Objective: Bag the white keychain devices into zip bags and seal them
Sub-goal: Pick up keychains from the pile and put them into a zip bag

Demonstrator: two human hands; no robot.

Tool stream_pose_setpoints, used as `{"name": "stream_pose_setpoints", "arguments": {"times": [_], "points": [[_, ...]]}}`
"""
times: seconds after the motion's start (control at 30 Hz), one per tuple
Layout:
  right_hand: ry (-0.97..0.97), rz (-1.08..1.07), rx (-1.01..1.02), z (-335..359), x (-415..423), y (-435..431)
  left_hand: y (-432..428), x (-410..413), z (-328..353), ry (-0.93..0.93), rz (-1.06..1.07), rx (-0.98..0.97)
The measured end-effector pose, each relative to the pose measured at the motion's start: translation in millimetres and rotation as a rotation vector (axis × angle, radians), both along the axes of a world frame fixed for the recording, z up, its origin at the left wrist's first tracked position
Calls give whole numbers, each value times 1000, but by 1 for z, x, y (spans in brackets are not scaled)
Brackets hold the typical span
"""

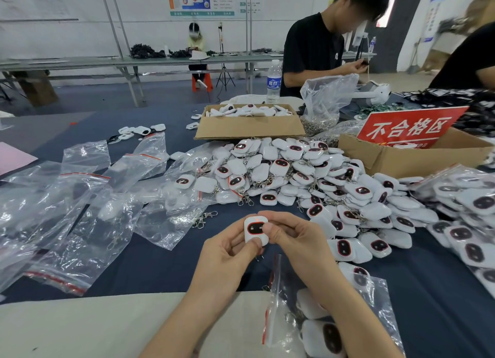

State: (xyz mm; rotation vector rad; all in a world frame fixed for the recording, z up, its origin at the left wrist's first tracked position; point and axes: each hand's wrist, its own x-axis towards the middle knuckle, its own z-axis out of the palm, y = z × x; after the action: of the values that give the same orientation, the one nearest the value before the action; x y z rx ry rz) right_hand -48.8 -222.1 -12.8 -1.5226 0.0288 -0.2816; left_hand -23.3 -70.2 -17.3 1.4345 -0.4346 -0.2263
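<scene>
As left hand (227,253), right hand (292,237) pinch rounded white device (254,228), glossy black face up.

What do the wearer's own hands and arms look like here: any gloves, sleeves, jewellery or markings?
Two bare hands, no gloves. The left hand and right hand show no rings, and neither wrist carries a watch or band. The visible nails are short and unpainted. The left forearm and right forearm are uncovered down to the frame's edge; no sleeve shows.

the left hand (225,250) and right hand (294,240) were bare, nails short; bare forearms showed toward six o'clock.
</scene>
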Motion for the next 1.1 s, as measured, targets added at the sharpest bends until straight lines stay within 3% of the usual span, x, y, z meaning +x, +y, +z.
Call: {"name": "stream_pose_setpoints", "arguments": {"times": [0.3,0.47,0.53,0.7,0.83,1.0,1.1], "points": [[-15,5,-10,0,0,0,-3,-2,-4,34,122,-32],[-44,86,-11,1,-3,4,-1,-4,-4,-483,323,346],[-58,92,27,1,-3,4,0,-5,-4,-554,347,373],[-82,81,37,3,-5,6,1,-6,-8,-334,397,242],[-81,67,45,3,-5,6,1,-5,-5,-311,393,217],[-59,109,162,1,-4,3,0,-6,-2,-289,283,180],[-37,187,228,-1,-3,0,3,-5,-1,-159,164,123]]}}
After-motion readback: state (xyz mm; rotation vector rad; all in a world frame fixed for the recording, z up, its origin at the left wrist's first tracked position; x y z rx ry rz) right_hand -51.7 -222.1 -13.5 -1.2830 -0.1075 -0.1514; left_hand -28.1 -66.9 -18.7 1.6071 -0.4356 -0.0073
